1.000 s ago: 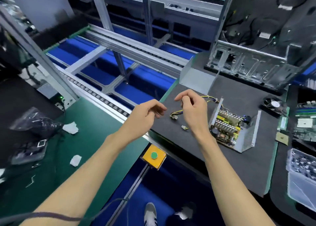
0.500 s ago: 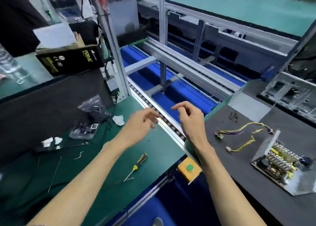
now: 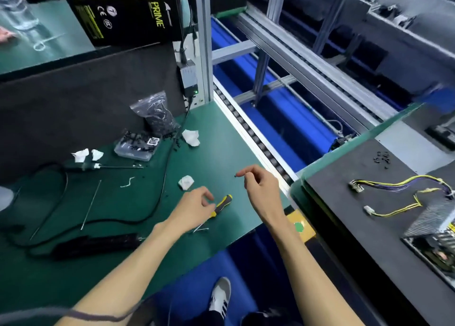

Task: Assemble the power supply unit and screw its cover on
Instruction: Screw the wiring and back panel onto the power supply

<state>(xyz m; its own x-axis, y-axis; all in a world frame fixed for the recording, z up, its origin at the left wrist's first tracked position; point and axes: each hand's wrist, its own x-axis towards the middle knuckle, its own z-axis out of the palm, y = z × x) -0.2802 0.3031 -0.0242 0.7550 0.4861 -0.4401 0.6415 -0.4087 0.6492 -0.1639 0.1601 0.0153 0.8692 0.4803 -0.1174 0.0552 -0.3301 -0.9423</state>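
The open power supply unit (image 3: 435,229) lies on a black mat (image 3: 344,227) at the right edge, circuit board showing and partly cut off. Its yellow and purple cables (image 3: 403,185) trail left and end in white connectors (image 3: 356,186). A yellow-and-black screwdriver (image 3: 223,202) lies on the green bench (image 3: 216,153). My left hand (image 3: 195,208) hovers over its shaft with loosely curled fingers and does not grip it. My right hand (image 3: 262,190) hangs above the bench, fingers relaxed and holding nothing I can make out; a tiny dark speck (image 3: 235,176) lies by its index fingertip.
Several loose black screws (image 3: 382,157) lie on the mat's far corner. A bag of screws (image 3: 157,113), a clear screw box (image 3: 136,147), paper scraps, a black power strip (image 3: 96,244) and its cable lie at left. An orange button box (image 3: 299,224) and a roller conveyor (image 3: 248,133) separate bench and mat.
My view and both hands have swung left, away from the power supply's cables and onto the green bench. My left hand has come down over the screwdriver.
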